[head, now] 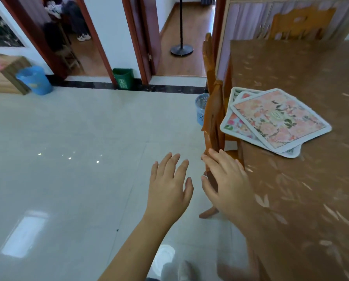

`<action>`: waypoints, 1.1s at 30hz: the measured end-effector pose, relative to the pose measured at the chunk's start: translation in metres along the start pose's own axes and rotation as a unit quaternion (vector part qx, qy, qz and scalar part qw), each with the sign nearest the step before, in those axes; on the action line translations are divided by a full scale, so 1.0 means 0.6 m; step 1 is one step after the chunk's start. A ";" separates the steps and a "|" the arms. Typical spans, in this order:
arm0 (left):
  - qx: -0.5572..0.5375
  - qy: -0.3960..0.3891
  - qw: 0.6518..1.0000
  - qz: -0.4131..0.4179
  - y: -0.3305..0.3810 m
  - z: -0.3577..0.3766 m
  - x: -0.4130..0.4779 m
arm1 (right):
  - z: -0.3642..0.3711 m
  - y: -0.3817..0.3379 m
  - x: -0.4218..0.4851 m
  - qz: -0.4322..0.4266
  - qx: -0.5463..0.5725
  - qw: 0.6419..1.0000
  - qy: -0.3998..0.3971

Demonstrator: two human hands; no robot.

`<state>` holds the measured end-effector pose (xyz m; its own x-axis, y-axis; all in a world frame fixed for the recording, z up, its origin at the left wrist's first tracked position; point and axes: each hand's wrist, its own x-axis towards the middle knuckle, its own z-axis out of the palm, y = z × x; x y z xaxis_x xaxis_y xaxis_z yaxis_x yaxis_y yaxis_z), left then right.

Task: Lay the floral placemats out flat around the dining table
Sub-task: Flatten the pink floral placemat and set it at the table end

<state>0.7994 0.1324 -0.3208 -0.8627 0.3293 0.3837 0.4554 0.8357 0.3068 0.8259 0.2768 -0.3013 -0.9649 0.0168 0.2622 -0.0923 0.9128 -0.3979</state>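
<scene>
- placemats (275,120) piled askew near the table (311,199) edge;
- left hand (167,187) off the table, fingers loose, holding nothing;
- right hand (226,183) flat against chair (212,118) beside table, not gripping

pink floral placemats (279,118) on a brown leaf-patterned tablecloth (311,189); green bin (123,78), blue bin (35,80).

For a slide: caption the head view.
The left hand and right hand hover open beside a chair; placemats lie stacked at the table edge, not yet laid out.

Bright daylight glares off the floor (68,159); edges warped, blurred.
</scene>
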 end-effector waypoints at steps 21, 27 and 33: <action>-0.110 -0.095 0.966 0.215 -0.235 0.097 0.425 | 0.107 -0.054 0.384 0.233 -0.097 0.961 0.113; -0.158 -0.137 0.934 0.290 -0.217 0.159 0.496 | 0.105 -0.007 0.420 0.298 -0.143 0.931 0.157; -0.186 -0.134 0.905 0.358 -0.156 0.246 0.587 | 0.104 0.098 0.453 0.377 -0.126 0.903 0.161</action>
<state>0.4204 0.2352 -0.3431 -0.3168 0.8644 0.3904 0.9182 0.1763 0.3547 0.5429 0.3095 -0.3084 -0.6045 0.7532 0.2594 0.6592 0.6557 -0.3681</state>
